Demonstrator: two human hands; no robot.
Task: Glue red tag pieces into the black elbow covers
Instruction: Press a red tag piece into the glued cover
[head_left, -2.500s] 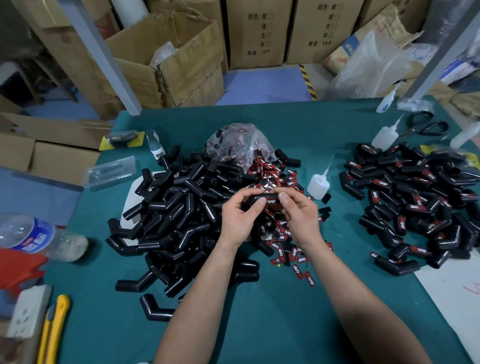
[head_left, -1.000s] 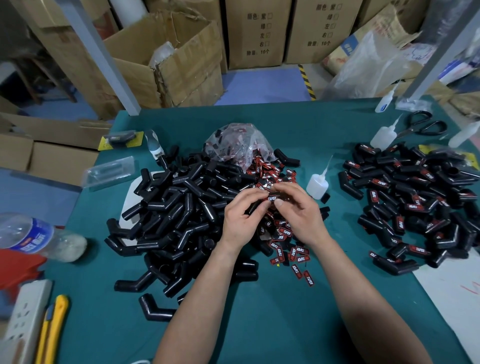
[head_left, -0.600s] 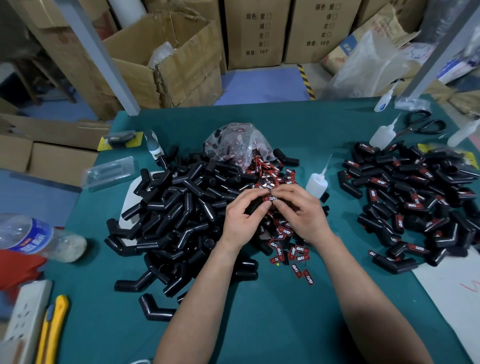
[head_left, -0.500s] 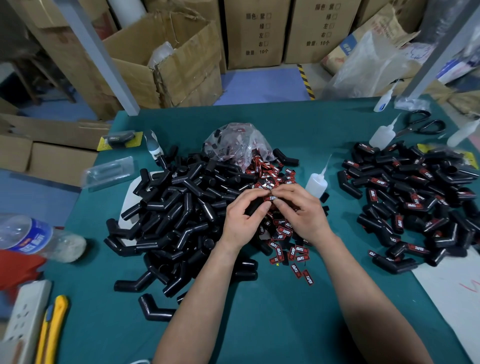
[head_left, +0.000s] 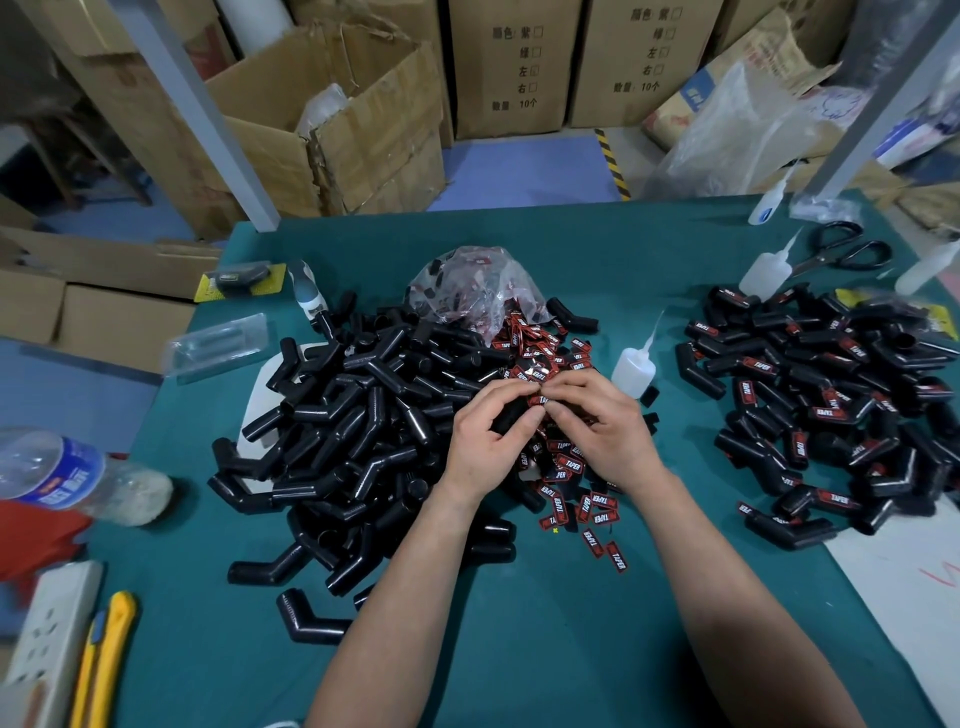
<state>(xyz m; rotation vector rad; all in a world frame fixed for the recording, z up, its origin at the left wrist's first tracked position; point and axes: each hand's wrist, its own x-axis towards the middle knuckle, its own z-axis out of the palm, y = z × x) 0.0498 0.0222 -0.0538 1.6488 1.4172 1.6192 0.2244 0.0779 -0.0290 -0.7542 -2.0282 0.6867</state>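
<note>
My left hand (head_left: 485, 441) grips a black elbow cover (head_left: 511, 413) over the middle of the green table. My right hand (head_left: 602, 431) pinches a red tag (head_left: 537, 400) against that cover, fingertips of both hands meeting there. A big heap of plain black elbow covers (head_left: 353, 436) lies to the left. Loose red tags (head_left: 576, 499) are scattered under and below my hands. A pile of covers with red tags fitted (head_left: 831, 405) sits at the right.
A small glue bottle (head_left: 631, 369) stands just right of my hands; more bottles (head_left: 763, 270) and scissors (head_left: 841, 249) at the far right. A clear bag of tags (head_left: 472, 286) lies behind. Water bottle (head_left: 67, 478), power strip (head_left: 47, 644) and yellow knife (head_left: 106, 654) at the left.
Both hands have shifted slightly away from me and closed tighter around the cover and tag. The piles have not moved.
</note>
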